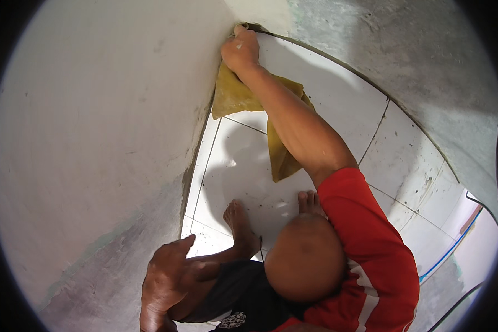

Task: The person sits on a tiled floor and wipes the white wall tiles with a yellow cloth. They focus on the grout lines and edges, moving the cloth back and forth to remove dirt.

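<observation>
My right hand [241, 50] reaches far forward into the corner where the left wall meets the far wall. Its fingers are closed beside a small pale ring-shaped thing [240, 26]; what they grip is hidden. Below my right wrist and forearm, a creased mustard-yellow sheet [232, 98], like cloth, lies over the floor tiles. Part of it passes behind my forearm, and a pointed end comes out nearer my feet. My left hand [169, 274] is low at the left, beside my bent leg. Its thumb and a finger stand apart, and nothing shows in it.
White floor tiles [249, 182] with dark grout and specks lie beneath my bare feet. A pale wall [105, 110] rises close on the left. A grey plastered wall [393, 50] runs along the far right. Blue and black cables [451, 250] are at the right.
</observation>
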A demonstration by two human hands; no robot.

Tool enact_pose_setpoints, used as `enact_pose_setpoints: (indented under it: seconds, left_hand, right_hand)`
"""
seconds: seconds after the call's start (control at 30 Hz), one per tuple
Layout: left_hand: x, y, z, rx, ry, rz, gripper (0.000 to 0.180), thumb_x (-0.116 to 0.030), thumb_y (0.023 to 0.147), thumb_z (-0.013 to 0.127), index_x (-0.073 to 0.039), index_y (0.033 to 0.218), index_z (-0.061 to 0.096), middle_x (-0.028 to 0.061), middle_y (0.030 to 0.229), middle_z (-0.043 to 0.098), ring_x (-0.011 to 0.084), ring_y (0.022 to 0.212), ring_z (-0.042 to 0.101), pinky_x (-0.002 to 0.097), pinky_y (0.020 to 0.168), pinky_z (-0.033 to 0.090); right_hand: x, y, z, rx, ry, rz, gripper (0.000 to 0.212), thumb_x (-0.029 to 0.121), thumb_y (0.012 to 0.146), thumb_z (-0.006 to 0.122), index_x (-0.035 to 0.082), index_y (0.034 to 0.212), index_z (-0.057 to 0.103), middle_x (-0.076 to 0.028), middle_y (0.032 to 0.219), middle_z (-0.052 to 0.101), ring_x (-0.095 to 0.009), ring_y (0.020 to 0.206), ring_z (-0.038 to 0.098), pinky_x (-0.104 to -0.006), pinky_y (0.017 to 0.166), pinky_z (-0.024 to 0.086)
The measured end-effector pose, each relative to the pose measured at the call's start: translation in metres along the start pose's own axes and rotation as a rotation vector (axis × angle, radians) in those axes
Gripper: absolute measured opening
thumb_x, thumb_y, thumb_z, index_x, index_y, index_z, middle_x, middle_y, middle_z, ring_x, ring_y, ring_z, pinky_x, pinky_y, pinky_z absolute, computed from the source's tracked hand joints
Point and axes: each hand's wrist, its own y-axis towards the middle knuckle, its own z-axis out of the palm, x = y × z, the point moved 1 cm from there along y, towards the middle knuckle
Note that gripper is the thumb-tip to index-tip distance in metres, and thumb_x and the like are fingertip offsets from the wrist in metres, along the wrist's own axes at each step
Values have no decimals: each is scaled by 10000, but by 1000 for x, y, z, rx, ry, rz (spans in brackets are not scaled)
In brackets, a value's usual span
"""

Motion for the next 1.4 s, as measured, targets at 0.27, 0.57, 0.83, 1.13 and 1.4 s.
enact_pose_setpoints:
  seconds: [0.27, 0.57, 0.83, 1.13, 1.4]
  left_hand:
    - [2, 5, -9, 79, -5, -9, 526, -190, 816, 793, -27, 1285, 620, 155, 1096, 701, 353, 978, 669, 444, 854, 523]
    - [-6, -7, -19, 59, 146, -81, 438, -148, 920, 646, -45, 1343, 602, 207, 1268, 640, 351, 1182, 602, 440, 1018, 478]
    - [-10, 31, -34, 31, 142, 258, 610, -6, 751, 762, 0, 1333, 582, 186, 1068, 657, 330, 988, 633, 404, 840, 521]
    - [-27, 21, -32, 93, 89, 118, 470, -112, 903, 675, -72, 1364, 595, 188, 1256, 654, 347, 1147, 630, 435, 985, 499]
    - [-32, 27, -35, 142, 140, 46, 462, -103, 917, 657, -66, 1373, 588, 200, 1267, 649, 342, 1192, 613, 425, 1039, 461]
  right_hand:
    - [-15, -2, 11, -43, -54, -90, 213, 56, 788, 581, -49, 972, 594, -325, 1009, 599, -473, 976, 588, -514, 839, 489]
    - [-13, -146, -164, 927, 517, 395, 204, 199, 927, 671, 33, 1046, 667, -43, 921, 640, -118, 848, 589, -336, 675, 505]
    - [31, -289, -426, 271, 325, 333, 482, 100, 907, 590, -27, 1367, 519, -210, 1216, 622, -344, 1040, 668, -446, 891, 541]
    - [-145, -235, -309, -155, -1189, -9, 346, 102, 873, 566, 76, 1212, 635, -157, 906, 580, -350, 806, 619, -500, 646, 503]
    - [-168, -244, -315, -51, -1132, -131, 340, 99, 852, 581, 64, 1182, 654, -158, 811, 596, -358, 728, 634, -506, 610, 523]
